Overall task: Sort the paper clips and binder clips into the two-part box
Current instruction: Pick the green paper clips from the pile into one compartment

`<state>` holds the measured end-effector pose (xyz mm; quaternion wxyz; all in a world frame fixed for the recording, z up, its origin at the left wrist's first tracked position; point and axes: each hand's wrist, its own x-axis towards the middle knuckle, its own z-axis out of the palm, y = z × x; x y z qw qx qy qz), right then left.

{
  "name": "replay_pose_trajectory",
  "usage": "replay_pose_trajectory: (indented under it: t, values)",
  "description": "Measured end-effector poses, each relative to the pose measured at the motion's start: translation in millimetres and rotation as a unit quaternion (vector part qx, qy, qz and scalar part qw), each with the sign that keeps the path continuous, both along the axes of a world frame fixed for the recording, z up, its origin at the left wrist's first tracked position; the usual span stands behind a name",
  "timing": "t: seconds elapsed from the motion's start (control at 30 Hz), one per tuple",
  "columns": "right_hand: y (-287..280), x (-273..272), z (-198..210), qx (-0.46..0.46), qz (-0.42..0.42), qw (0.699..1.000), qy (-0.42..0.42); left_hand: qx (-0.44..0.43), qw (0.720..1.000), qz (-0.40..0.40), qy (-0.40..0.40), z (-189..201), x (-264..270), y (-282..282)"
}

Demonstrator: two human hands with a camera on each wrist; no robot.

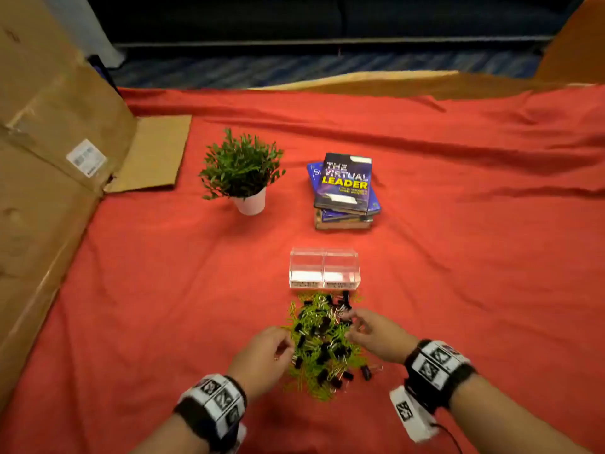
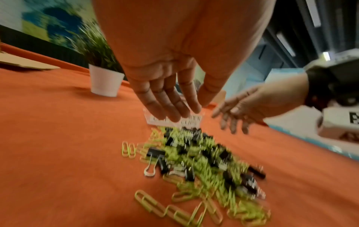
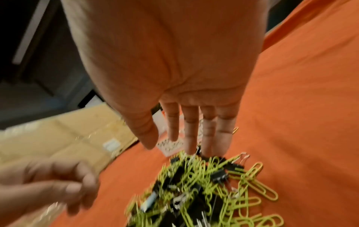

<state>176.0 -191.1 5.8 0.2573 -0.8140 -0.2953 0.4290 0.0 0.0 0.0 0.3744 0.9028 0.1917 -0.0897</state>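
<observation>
Far left, a flattened cardboard box leans at the edge of the red cloth, bearing a white shipping label too small to read. Next comes a small potted plant in a white pot, set back clear of the work. The left hand hovers at the left flank of the heap; the left wrist view shows its fingers straight and spread, holding nothing, probably poised to pick. The heap itself mixes yellow-green paper clips with black binder clips, lying directly in front of the clear two-part box, likely so each piece travels only a short way. Both compartments look empty, so sorting seems barely begun. Each carries a front label; the writing is blurred, though the right one may read "clips". Behind the box, a stack of books shows the title "THE VIRTUAL LEADER". The right hand reaches into the heap's far right side, fingers extended, their tips among the clips, gripping nothing visible.
</observation>
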Motion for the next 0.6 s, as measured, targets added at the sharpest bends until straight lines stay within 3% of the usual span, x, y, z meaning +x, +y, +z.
replay_pose_trajectory:
  t: [0.13,0.3,0.43,0.6]
  values:
    - [44,-11,-20,-0.037,0.125,0.976,-0.175,0.059,0.997,-0.025,0.038,-22,19,4]
    - [63,-20,-37,-0.054,0.198,0.937,-0.283,0.086,0.994,-0.054,0.043,-38,29,2]
    - [51,-6,-42,-0.068,0.167,0.946,-0.27,0.106,0.987,-0.098,0.072,-48,33,-1]
    - [37,8,-44,-0.045,0.062,0.952,-0.297,0.104,0.991,-0.057,0.064,-54,34,9]
